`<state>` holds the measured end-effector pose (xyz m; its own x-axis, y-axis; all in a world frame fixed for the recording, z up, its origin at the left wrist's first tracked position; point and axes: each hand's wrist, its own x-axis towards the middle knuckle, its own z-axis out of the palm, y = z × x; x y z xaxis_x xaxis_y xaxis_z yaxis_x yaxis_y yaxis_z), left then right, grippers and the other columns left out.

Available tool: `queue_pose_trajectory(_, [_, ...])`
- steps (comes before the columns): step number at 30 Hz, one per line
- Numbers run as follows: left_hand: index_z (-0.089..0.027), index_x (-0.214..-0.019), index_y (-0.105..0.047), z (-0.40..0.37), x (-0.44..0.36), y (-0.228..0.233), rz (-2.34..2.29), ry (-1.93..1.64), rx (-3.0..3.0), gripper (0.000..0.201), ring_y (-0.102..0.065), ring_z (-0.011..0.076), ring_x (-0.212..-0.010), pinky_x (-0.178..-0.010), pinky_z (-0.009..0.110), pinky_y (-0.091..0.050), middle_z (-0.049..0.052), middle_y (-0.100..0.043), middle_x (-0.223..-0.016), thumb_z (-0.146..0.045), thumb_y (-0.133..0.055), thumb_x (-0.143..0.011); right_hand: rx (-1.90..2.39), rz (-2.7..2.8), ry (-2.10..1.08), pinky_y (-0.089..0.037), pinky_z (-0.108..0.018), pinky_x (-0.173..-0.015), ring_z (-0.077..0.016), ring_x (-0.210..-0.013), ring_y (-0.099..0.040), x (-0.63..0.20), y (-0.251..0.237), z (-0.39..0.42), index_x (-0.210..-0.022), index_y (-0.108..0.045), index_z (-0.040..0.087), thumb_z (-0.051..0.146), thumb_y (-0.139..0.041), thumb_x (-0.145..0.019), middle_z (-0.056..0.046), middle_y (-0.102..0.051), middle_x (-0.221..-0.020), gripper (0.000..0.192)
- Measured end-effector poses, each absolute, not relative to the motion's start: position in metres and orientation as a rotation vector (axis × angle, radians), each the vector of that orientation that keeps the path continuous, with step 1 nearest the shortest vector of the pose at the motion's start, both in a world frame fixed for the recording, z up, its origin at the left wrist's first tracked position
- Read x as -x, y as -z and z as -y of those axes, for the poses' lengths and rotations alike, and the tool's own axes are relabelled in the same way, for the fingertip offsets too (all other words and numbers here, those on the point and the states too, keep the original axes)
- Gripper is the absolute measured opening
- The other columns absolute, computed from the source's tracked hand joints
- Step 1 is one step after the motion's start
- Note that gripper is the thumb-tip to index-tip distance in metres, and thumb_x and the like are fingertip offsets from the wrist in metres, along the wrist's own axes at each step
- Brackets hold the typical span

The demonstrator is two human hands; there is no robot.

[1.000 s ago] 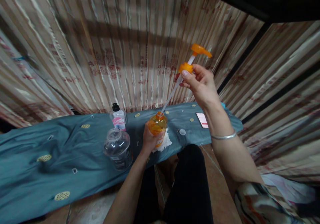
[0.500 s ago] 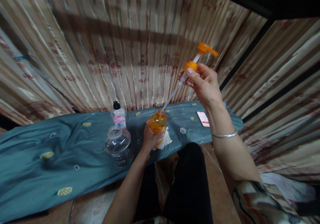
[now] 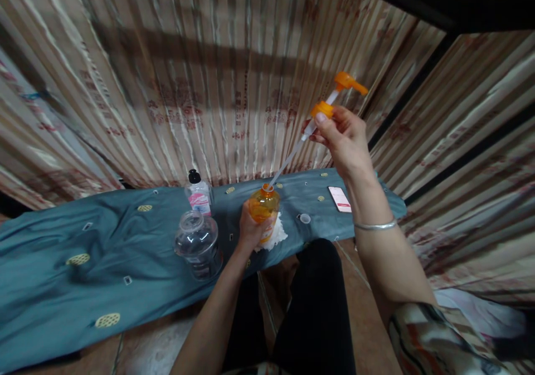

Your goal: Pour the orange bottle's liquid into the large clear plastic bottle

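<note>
Left hand (image 3: pixel 251 225) wraps round the bottle (image 3: pixel 267 210) by the tissue (image 3: pixel 278 237); right hand (image 3: pixel 345 138) pinches the pump (image 3: pixel 321 109), its tube (image 3: pixel 288 159) slanting to the bottle's mouth (image 3: pixel 268 188) (narrow, that); best hold the bottle steady, tube aligned.

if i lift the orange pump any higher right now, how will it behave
The orange pump is probably light, held near its collar by the right hand alone. Its thin, nearly straight tube may flex but likely won't droop. The spout juts sideways, so it could twist when gripped.
</note>
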<state>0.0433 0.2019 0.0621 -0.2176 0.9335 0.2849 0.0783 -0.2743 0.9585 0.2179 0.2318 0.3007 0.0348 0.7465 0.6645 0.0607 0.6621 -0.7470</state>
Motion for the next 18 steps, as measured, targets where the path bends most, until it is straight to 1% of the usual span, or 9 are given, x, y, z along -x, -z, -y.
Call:
queue_pose_trajectory(4, [-0.020,-0.112,-0.054,-0.200,-0.043,-0.065,-1.294,-1.543,-1.325,0.064,-0.068,0.0240,-0.099,-0.091,0.040,-0.052,0.006,-0.069,-0.108,-0.027,-0.083,-0.055,0.730,1.429,-0.597,-0.054,-0.022,-0.064,-0.0087,-0.073,-0.067,-0.221,-0.301,-0.231,-0.091,-0.063,0.027,0.059,-0.078,-0.067,0.006,-0.071,-0.080,0.042])
queue_pose_trajectory(7, [-0.021,-0.112,-0.053,-0.199,-0.044,-0.066,-1.287,-1.542,-1.319,0.064,-0.068,0.0237,-0.098,-0.091,0.040,-0.053,0.006,-0.069,-0.108,-0.027,-0.083,-0.055,0.726,1.382,-0.630,-0.055,-0.022,-0.065,-0.0098,-0.073,-0.067,-0.227,-0.303,-0.226,-0.088,-0.064,0.026,0.056,-0.080,-0.066,0.005,-0.071,-0.078,0.041])
queue_pose_trajectory(11, [-0.021,-0.112,-0.052,-0.202,-0.043,-0.065,-1.295,-1.533,-1.328,0.066,-0.068,0.0247,-0.099,-0.091,0.042,-0.053,0.007,-0.068,-0.108,-0.028,-0.084,-0.055,0.710,1.265,-0.647,-0.054,-0.023,-0.067,-0.0110,-0.075,-0.069,-0.248,-0.305,-0.219,-0.084,-0.065,0.024,0.048,-0.079,-0.072,0.003,-0.071,-0.076,0.031])
queue_pose_trajectory(14, [-0.021,-0.112,-0.053,-0.203,-0.043,-0.065,-1.318,-1.511,-1.346,0.065,-0.068,0.0247,-0.098,-0.090,0.042,-0.053,0.006,-0.068,-0.108,-0.029,-0.085,-0.056,0.715,1.158,-0.610,-0.053,-0.022,-0.066,-0.0107,-0.075,-0.069,-0.269,-0.308,-0.212,-0.083,-0.064,0.023,0.041,-0.076,-0.075,0.003,-0.071,-0.075,0.023])
queue_pose_trajectory(16, [-0.021,-0.112,-0.053,-0.204,-0.043,-0.064,-1.332,-1.515,-1.363,0.063,-0.067,0.0247,-0.099,-0.090,0.042,-0.054,0.006,-0.068,-0.110,-0.030,-0.084,-0.057,0.736,1.090,-0.582,-0.053,-0.022,-0.066,-0.0101,-0.073,-0.069,-0.284,-0.309,-0.206,-0.082,-0.063,0.022,0.035,-0.070,-0.081,0.003,-0.070,-0.072,0.015])
queue_pose_trajectory(18, [-0.022,-0.111,-0.053,-0.205,-0.042,-0.062,-1.320,-1.527,-1.376,0.063,-0.068,0.0240,-0.098,-0.088,0.039,-0.054,0.006,-0.069,-0.110,-0.028,-0.084,-0.057,0.775,1.042,-0.553,-0.053,-0.022,-0.068,-0.0100,-0.075,-0.068,-0.302,-0.308,-0.199,-0.083,-0.061,0.020,0.028,-0.061,-0.087,0.003,-0.067,-0.070,0.009])
